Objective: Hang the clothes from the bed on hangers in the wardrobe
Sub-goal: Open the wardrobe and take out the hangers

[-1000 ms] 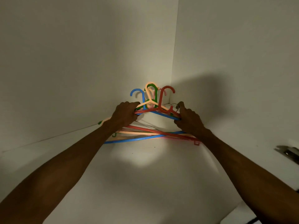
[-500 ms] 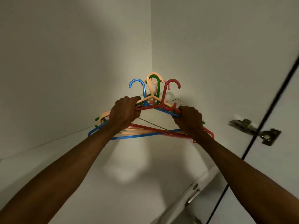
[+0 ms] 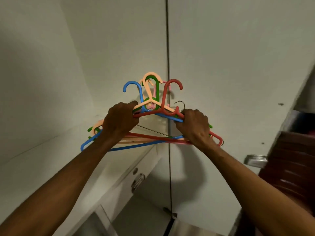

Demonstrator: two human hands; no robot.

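Bundle of coloured plastic clothes hangers (image 3: pixel 150 100) in a two-handed grip; a loosely caught hanger may slip out where the lower bars splay.
Hooks, blue, peach, green, red and pink, cross and point to 12 o'clock; left hand (image 3: pixel 120 121) at 9 o'clock and right hand (image 3: pixel 194 126) at 3 o'clock curl tightly round the shoulders; white wardrobe shelf (image 3: pixel 34 167) lies at 8 o'clock, below.

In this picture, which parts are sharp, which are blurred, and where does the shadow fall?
Head view: dim light; the hangers, the left hand and the right hand are sharp; at the right edge the dark red panel is smeared by blur; a soft shadow lies on the white door below the hands.
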